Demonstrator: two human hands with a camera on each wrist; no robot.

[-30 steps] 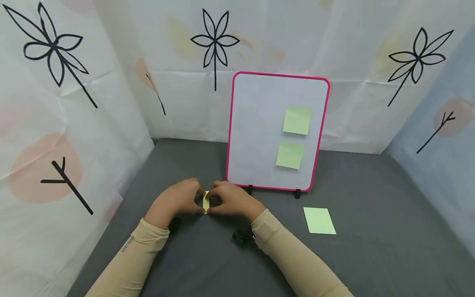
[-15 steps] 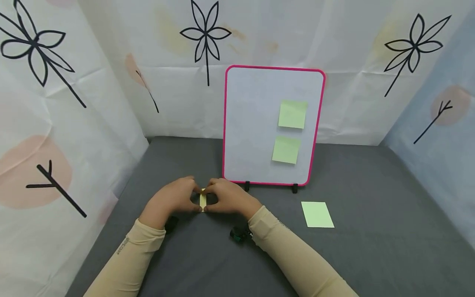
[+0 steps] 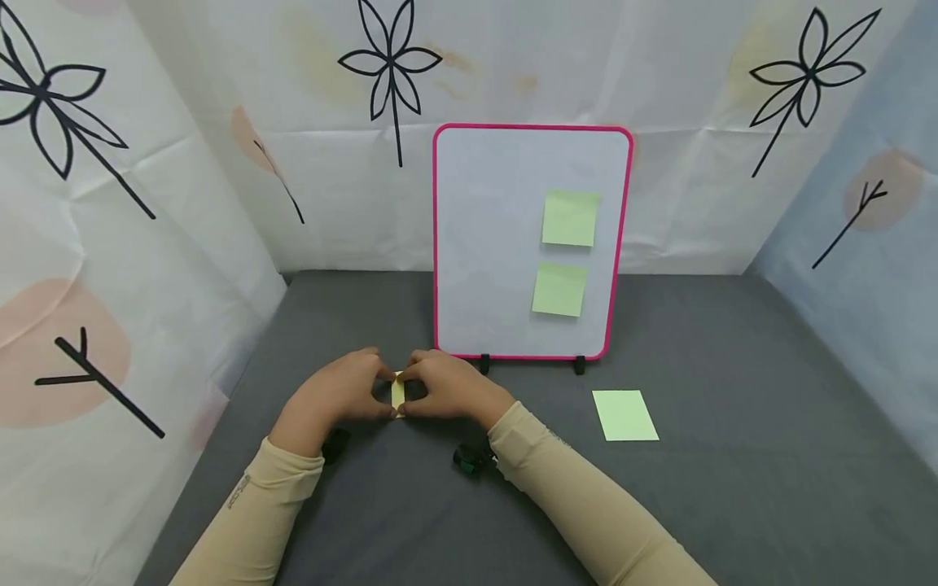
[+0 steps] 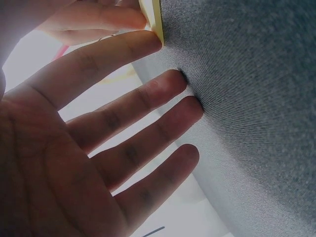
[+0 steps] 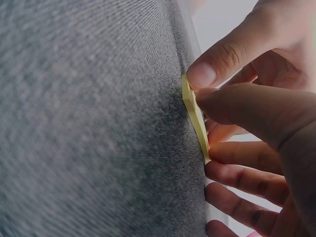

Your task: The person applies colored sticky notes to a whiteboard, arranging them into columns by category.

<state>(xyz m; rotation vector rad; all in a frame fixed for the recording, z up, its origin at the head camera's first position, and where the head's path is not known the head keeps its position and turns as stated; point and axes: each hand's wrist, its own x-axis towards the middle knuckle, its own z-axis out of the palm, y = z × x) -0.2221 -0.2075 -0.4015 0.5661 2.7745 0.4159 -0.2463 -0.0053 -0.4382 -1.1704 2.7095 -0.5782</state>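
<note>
1. So the yellow paper point(image 3: 398, 395) is on the grey tabletop point(image 3: 733, 391), in front of the whiteboard point(image 3: 491, 244) and just past its left edge. Both hands are on it.
2. Left hand point(image 3: 340, 397): thumb and index pinch it, thumb at the near end, index at the end closer to the whiteboard. The other three fingers are spread fairly straight, tips down by the cloth.
3. Right hand point(image 3: 454, 391) mirrors that, same two-ended pinch. My guess is that gripping both ends keeps the light little thing from skidding or twisting. The wrist views show some thickness, but I can't tell folded sheet from thin pad.
4. The whiteboard stands upright on black feet point(image 3: 580, 365), probably so its face is easy to see and reach from the front.
5. An upper green note point(image 3: 571, 218) and a lower green note point(image 3: 559, 289) sit one above the other on the whiteboard's right half, likely held by their own sticky strips.
6. A loose green note point(image 3: 625, 415) lies flat in front of the whiteboard's lower right corner, touched by neither hand.
7. Containers? No box, cup or tray that I can spot, so no contents to report.
</note>
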